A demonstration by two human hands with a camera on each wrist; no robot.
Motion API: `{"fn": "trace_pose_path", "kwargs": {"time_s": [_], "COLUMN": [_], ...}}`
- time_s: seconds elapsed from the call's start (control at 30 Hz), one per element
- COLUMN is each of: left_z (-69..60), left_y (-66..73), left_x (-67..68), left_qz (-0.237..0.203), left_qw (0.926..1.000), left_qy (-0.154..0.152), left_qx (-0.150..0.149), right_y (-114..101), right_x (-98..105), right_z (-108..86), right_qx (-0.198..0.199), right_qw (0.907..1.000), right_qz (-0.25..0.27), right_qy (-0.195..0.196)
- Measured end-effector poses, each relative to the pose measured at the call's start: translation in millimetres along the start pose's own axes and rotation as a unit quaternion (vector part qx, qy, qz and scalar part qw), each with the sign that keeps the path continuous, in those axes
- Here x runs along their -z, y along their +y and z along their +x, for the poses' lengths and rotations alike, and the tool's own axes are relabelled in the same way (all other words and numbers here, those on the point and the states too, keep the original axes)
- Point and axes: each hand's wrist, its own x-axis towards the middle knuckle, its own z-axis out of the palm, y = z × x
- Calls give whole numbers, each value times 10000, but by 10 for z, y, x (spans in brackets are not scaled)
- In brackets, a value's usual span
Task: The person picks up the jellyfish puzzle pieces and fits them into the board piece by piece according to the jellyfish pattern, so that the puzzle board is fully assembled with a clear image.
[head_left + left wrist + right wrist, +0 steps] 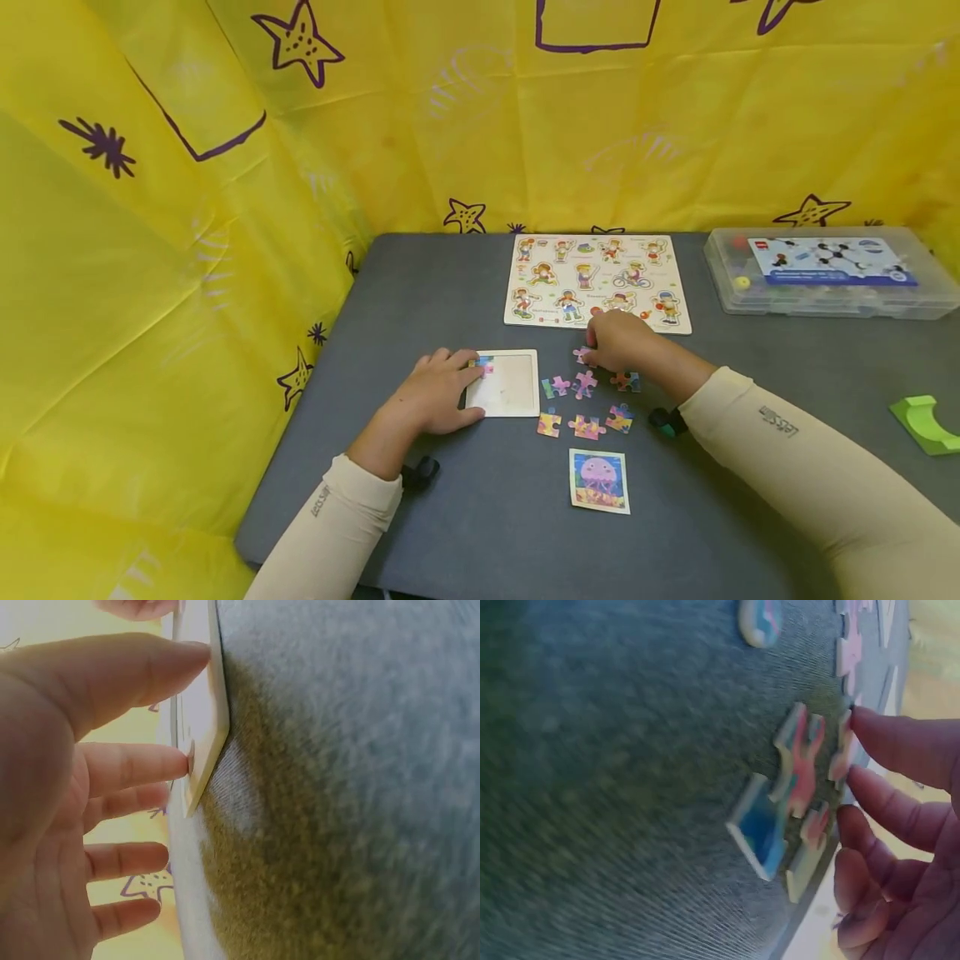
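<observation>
Pinching a pink puzzle piece (pixel 581 353) by its edges between thumb and forefinger of the right hand (pixel 621 340), tips closed in on it, with the other fingers curled beneath; hard to tell lifted from resting on the gray table (pixel 450 517). Found near the close edge of the picture board (pixel 600 287), to the right of the shallow tray (pixel 513 387). Held that way, presumably, to leave the printed face in sight and easy to turn. Spreading the left hand (pixel 438 393) at the tray's left side, fingers apart and fairly straight, thumb at the near rim, one fingertip on a corner piece (pixel 487 362) at the far left; probably braced so to stop tray and piece from sliding. With six loose pieces (pixel 585 384) spaced out face up beside the tray, likely for comparing shapes, and the jellyfish card (pixel 600 481) laid nearer the body, perhaps as a pattern to check against. Mostly pink in the pinched piece, thick and pale along the edge, partly hidden by fingertips, too blurred for finer print. Bluer, yellower and more orange among the loose ones, with rounded knobs and notches.
</observation>
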Motion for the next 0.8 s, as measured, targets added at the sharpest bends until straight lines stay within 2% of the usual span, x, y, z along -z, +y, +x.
{"fn": "trace_pose_path", "kwargs": {"time_s": [0.2, 0.4, 0.63, 0.8], "left_z": [9, 9, 28, 33], "left_y": [-10, -27, -33, -14], "left_x": [-7, -9, -20, 6], "left_qz": [-47, -439, -603, -575], "left_qw": [9998, 9987, 9978, 9979], "left_qy": [67, -84, -232, -201], "left_qx": [-198, -234, -175, -223], "right_y": [-23, -128, -440, -697], "right_x": [-5, 58, 46, -53], "right_z": [17, 58, 205, 374], "right_qx": [78, 150, 666, 857], "right_qw": [9998, 9991, 9936, 9891], "right_qz": [150, 351, 897, 1192], "right_qy": [111, 175, 177, -63]}}
